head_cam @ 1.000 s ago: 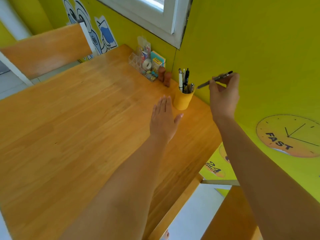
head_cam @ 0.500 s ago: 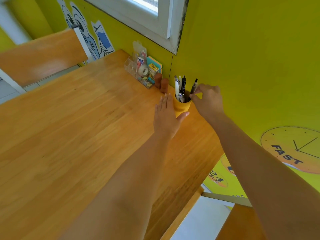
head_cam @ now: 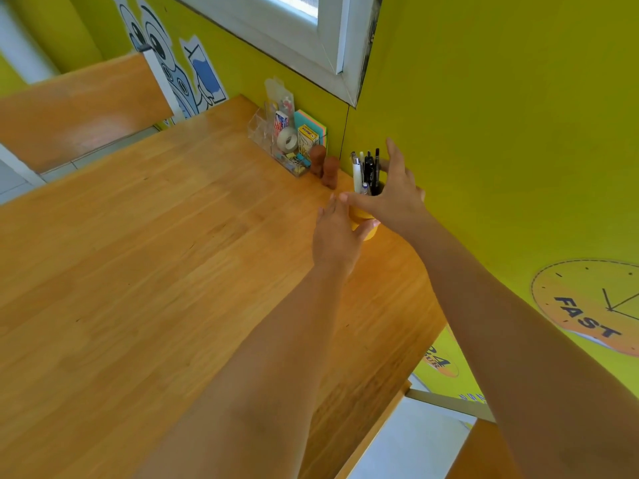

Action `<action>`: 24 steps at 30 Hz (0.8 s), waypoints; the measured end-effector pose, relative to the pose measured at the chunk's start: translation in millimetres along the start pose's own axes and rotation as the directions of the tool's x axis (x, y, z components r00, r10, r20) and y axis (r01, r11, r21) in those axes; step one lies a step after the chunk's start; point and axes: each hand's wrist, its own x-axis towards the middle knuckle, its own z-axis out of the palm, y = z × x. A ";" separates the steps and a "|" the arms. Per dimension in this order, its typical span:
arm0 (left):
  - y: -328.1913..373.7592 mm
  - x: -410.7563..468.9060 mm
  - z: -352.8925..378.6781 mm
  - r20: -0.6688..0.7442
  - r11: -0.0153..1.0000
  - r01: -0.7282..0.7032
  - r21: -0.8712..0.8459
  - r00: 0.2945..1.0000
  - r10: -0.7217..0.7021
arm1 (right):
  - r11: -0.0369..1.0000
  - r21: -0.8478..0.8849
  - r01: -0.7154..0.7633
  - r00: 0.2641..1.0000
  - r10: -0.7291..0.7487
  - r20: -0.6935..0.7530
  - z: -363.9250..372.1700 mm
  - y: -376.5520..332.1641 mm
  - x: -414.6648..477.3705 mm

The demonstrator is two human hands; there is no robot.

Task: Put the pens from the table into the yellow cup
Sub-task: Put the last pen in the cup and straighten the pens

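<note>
The yellow cup stands near the table's far right corner by the green wall, mostly hidden behind my hands. Several pens, black and white, stand upright in it. My left hand is against the cup's near left side, fingers straight along it and the thumb laid on its front. Just above the rim on the right hovers my right hand, its fingers spread and nothing in it, with the thumb reaching left across the cup. No loose pen shows on the wooden table.
A clear organiser with a tape roll, small boxes and clips stands left of the cup against the wall. Two small brown figures sit between it and the cup. The table's right edge drops off close to my right arm.
My right hand carried a dark pen down to the cup, let it go inside, and now has its fingers spread above the rim. My left hand moved forward against the cup.
</note>
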 end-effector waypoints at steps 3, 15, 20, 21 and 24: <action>0.1 -0.1 -2.3 0.003 1.000 -0.029 0.004 1.000 0.029 | 0.984 0.169 -0.054 0.998 0.057 -0.015 6.4 -3.0 14.3; 21.8 -16.3 -20.5 0.107 0.998 0.042 0.050 0.993 -0.048 | 0.951 0.127 -0.281 0.918 0.305 -0.254 8.4 -9.8 32.2; 15.1 -13.4 -15.5 0.080 1.000 0.020 0.017 0.997 -0.022 | 0.962 0.135 -0.238 0.958 0.256 -0.133 6.1 -3.5 23.6; 13.4 -12.3 -14.0 0.070 1.000 0.008 0.017 0.997 -0.009 | 0.962 0.174 -0.212 0.965 0.234 -0.120 7.2 -1.9 19.6; 11.6 -11.3 -10.9 0.061 1.000 0.006 0.005 0.998 -0.007 | 0.951 0.270 -0.151 0.967 0.199 -0.160 11.7 6.6 9.1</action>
